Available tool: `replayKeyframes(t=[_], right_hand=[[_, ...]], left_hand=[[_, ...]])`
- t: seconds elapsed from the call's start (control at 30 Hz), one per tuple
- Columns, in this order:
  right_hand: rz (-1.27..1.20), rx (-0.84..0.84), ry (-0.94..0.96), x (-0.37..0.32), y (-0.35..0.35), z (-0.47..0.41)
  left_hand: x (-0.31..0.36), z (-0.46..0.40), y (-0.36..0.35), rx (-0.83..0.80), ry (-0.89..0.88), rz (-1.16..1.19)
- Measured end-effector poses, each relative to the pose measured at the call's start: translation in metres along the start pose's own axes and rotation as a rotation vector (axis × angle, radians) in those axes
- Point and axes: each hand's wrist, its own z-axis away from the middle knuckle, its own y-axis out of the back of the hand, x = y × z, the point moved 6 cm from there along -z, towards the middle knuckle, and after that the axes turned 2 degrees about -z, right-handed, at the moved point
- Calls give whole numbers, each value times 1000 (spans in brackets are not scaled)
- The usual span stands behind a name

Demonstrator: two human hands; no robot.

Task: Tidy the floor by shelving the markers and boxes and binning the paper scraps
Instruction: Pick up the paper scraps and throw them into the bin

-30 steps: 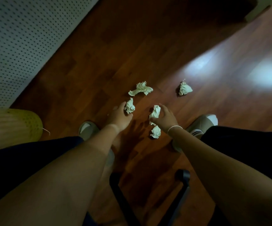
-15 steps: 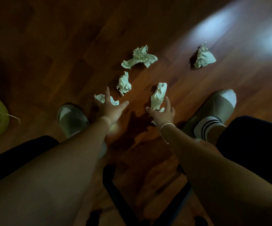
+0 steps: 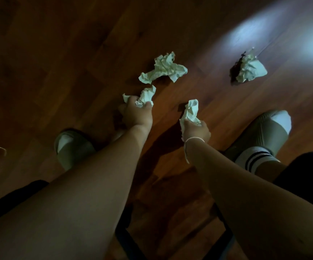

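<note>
Dark reddish wood floor [image 3: 62, 59] fills the dim scene. A pale glare [image 3: 260, 29] lies far right. Black chair legs [image 3: 129, 239] cross near centre.

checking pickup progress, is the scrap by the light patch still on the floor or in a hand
On the floor: the crumpled scrap lies alone, apart from both hands, casting a shadow on the boards.

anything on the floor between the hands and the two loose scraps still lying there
Nothing visible. The near scrap lies just past the left hand, and only bare floor separates the right hand from the far scrap. But both hands already hold paper.
</note>
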Motion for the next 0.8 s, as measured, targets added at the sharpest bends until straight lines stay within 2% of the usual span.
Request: replayKeyframes(t=[0.2, 0.3, 0.5, 0.67, 0.8], right_hand=[[12, -55, 177, -28, 30, 31], [34, -98, 332, -63, 38, 77], [-88, -252, 616, -146, 61, 213], [-115, -355, 864, -181, 83, 339], [-103, -459, 1071, -172, 84, 440]], left_hand=[[25, 26, 45, -46, -24, 146], [47, 50, 94, -43, -57, 225], [103, 112, 220, 16, -245, 416], [116, 174, 338, 179, -391, 550], [85, 216, 426, 332, -470, 614]])
